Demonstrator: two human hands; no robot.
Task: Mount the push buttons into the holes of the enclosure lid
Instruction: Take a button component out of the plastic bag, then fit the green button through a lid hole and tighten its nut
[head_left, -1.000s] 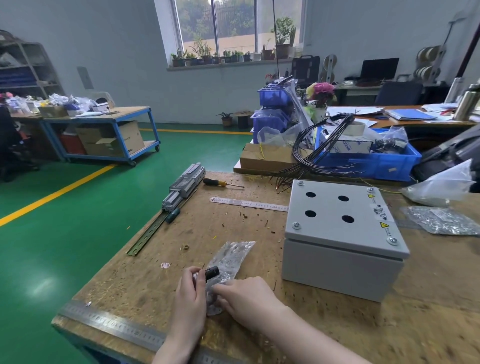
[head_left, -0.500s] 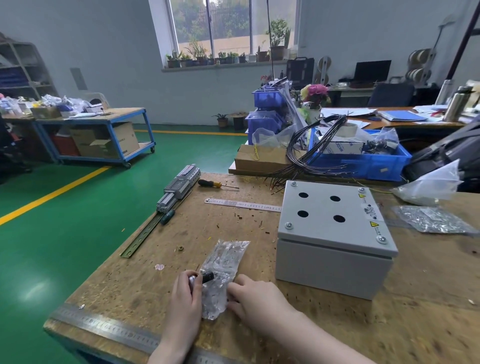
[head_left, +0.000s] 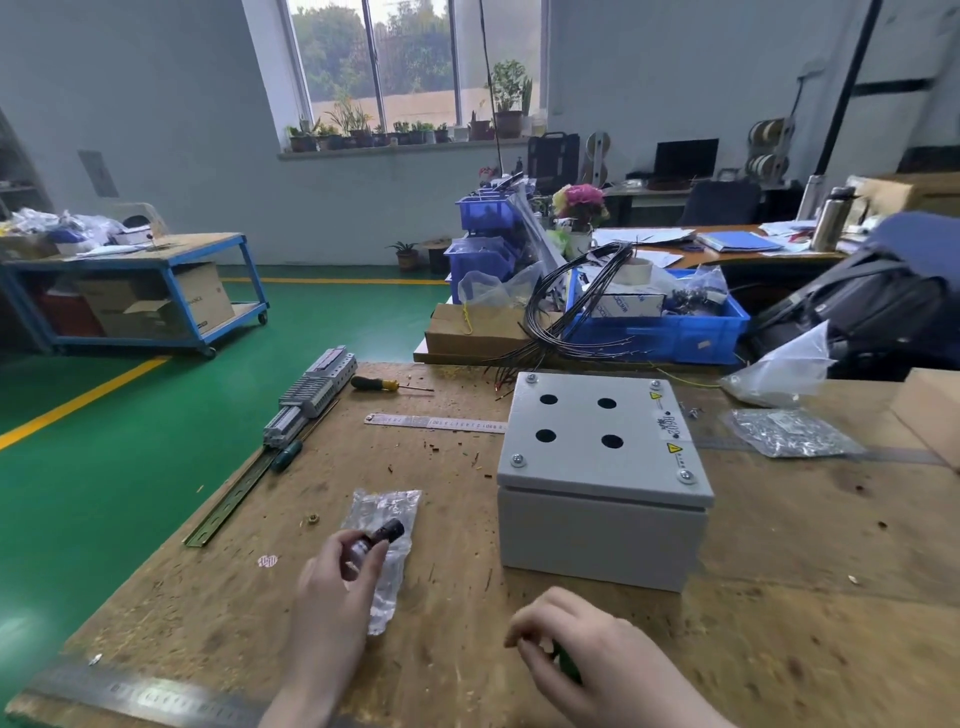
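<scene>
Wooden workbench (head_left: 779, 597), chips scattered on it. Steel ruler (head_left: 436, 422) lies left of the grey box, yellow-handled screwdriver (head_left: 387, 385) behind it. Terminal blocks on a DIN rail (head_left: 306, 400) run along the left edge, green screwdriver (head_left: 287, 455) beside them. Black wire bundle (head_left: 576, 306) droops out of a blue bin (head_left: 670, 335). Blue cart (head_left: 150, 291) stands on the green floor (head_left: 130, 441).
</scene>
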